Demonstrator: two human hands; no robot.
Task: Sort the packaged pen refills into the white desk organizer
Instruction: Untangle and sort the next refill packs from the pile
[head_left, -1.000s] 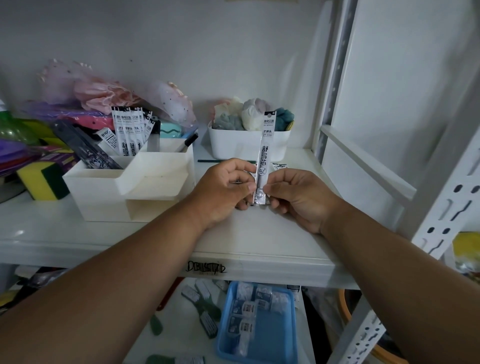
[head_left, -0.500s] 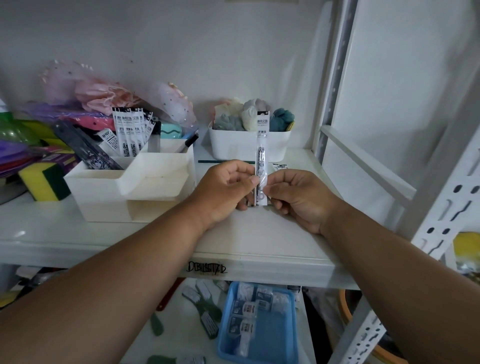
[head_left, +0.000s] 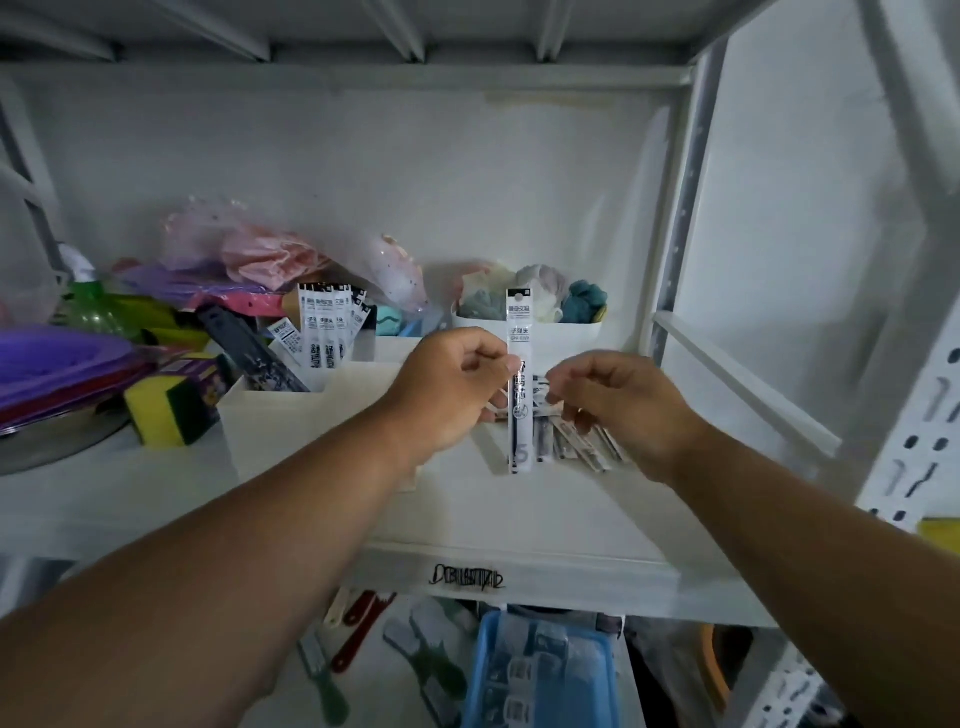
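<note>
White plastic wraps the packaged pen refill (head_left: 520, 382), which hangs upright above the shelf (head_left: 545, 519) with its long axis vertical and its printed header uppermost. The left hand (head_left: 451, 387) pinches it partway down its left edge. The right hand (head_left: 615, 400) sits just to the right of the pack with its fingers curled; whether those fingertips touch the wrapper or hold anything cannot be made out. The white desk organizer (head_left: 291, 415) stands to the left of both hands, so the left hand is the nearer one, and the carry would, by my reading, run leftward and slightly back. Several refill packs (head_left: 328, 332) already stand upright in its rear compartment, which suggests the held pack can go in as it hangs, lower end first, without being turned. The left forearm hides the organizer's right wall and front tray, so the free room there is unknown. More loose packs (head_left: 576, 441) lie flat on the shelf behind the right hand, partly covered by it; their number is unclear.
</note>
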